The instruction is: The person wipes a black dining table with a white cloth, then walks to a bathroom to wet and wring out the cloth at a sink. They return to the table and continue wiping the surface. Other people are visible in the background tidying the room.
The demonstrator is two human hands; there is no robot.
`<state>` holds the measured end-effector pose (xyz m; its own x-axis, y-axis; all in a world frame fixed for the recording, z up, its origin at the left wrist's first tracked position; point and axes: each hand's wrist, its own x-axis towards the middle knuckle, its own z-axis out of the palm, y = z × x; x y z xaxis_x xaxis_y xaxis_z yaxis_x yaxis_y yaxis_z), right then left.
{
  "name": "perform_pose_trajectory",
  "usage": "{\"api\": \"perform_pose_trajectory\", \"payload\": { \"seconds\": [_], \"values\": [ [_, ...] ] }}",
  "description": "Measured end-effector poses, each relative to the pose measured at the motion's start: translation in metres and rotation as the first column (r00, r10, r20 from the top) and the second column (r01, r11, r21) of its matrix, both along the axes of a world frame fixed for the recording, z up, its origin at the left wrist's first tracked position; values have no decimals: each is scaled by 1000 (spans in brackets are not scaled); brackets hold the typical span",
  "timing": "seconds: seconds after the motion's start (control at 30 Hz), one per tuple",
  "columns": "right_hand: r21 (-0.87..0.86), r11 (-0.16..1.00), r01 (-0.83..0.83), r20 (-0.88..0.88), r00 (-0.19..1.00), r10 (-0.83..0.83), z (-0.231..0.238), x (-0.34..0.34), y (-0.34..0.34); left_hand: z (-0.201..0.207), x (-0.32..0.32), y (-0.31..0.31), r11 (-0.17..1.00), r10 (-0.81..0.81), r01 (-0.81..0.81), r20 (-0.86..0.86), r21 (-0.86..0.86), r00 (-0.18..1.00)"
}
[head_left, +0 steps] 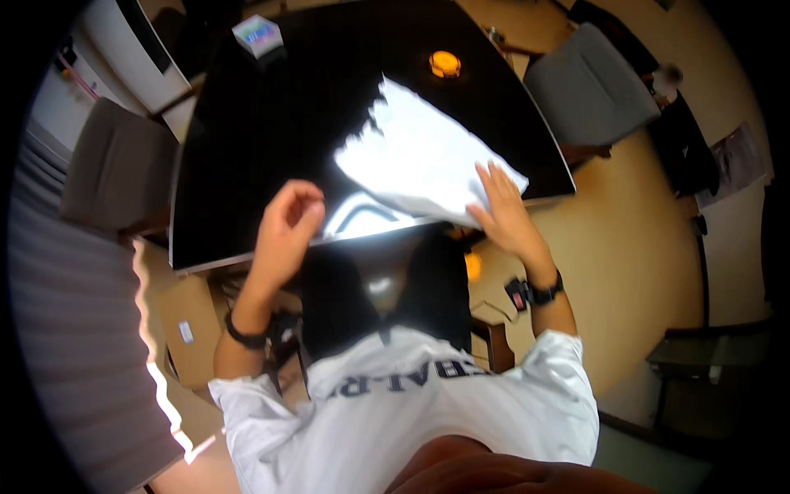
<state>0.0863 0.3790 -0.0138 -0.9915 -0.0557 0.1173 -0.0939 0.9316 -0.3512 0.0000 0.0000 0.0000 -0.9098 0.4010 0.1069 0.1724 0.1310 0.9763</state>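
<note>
A white sheet of paper [428, 144] with a jagged, torn-looking left edge lies slanted on the glossy black table [271, 107]. My right hand [504, 206] rests flat on its lower right corner, fingers stretched out and nothing gripped. To the left of the sheet, over the table's near edge, is my left hand [288, 226]. Its fingers are loosely curled, with a small gap between thumb and fingertips. I see nothing between them, though the palm is hidden. The left hand is apart from the paper.
An orange round object [444, 64] and a small white-and-blue box [257, 36] stand toward the table's far side. Grey chairs flank it, one on the left [119, 165] and one on the right [588, 90]. A cardboard box [191, 329] sits at lower left beside a curtain [74, 296].
</note>
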Motion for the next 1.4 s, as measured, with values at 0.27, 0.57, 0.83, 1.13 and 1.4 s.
{"api": "perform_pose_trajectory", "payload": {
  "seconds": [0.27, 0.57, 0.83, 1.13, 1.4],
  "values": [
    [56, 994, 98, 101, 989, -104, -44, -79, -23, -36, -16, 29, 918, -80, -136, -510, -372, 856],
    [189, 942, -277, 87, 960, 265, -42, -78, -83, -20, -17, 26, 877, -16, -337, -723, -342, 691],
    [-149, 927, -344, -64, 939, 338, -21, -70, -121, -39, -29, -2, 658, -258, -299, -580, -691, 773],
    [-6, 980, -198, -130, 972, 196, -33, -46, -166, -49, -19, 11, 628, -248, -278, -526, -727, 813],
    [143, 966, -215, -156, 959, 236, -52, -95, -151, -73, -40, 41, 503, -290, -352, -538, -789, 792]
  ]
}}
